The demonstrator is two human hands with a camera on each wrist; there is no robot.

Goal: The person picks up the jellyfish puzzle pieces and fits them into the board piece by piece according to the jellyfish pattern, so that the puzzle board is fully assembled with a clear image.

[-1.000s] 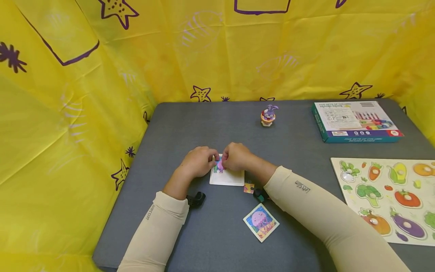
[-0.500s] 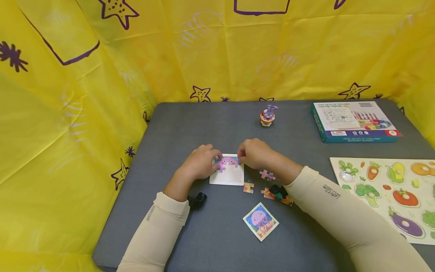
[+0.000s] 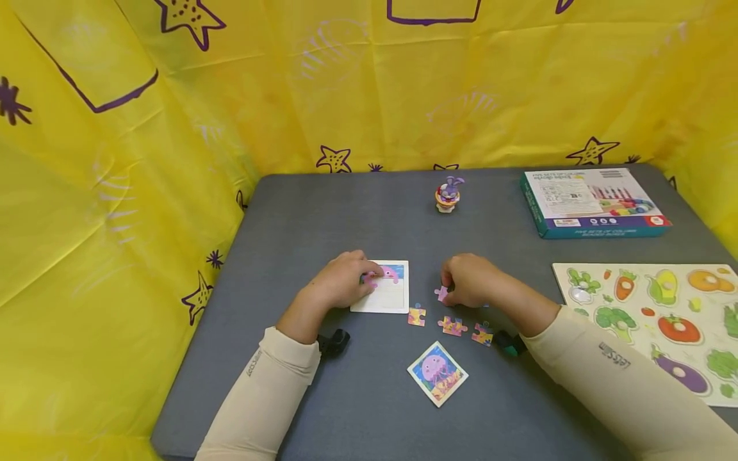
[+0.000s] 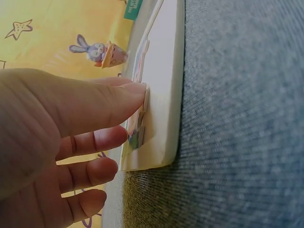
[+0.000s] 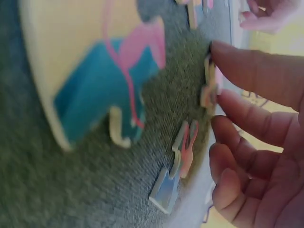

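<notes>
My left hand (image 3: pixel 346 280) rests at the left side of a white square puzzle tray (image 3: pixel 377 305). Its thumb presses on joined pink and blue jigsaw pieces (image 3: pixel 393 271) along the tray's upper part; the fingers partly hide them. To the right of the tray, my right hand (image 3: pixel 474 280) pinches a pink jigsaw piece (image 3: pixel 441 293) between thumb and index finger, low over the table. In the right wrist view, another jigsaw piece (image 5: pixel 172 166) with pink and blue on it lies beneath the curled fingers. Three orange-yellow pieces, one of them a corner piece (image 3: pixel 416 315), lie nearer me.
A small square jellyfish picture (image 3: pixel 438 373) lies turned on the grey table (image 3: pixel 323 218). A vegetable puzzle board (image 3: pixel 625 294) is at the right, a boxed bead game (image 3: pixel 594 203) behind it. A rabbit figurine (image 3: pixel 448 195) stands at the back, before a yellow curtain.
My right hand has moved from the tray's upper right to the loose pieces and taken hold of a pink one. The left hand stays at the tray. More pink-and-blue picture shows in the tray.
</notes>
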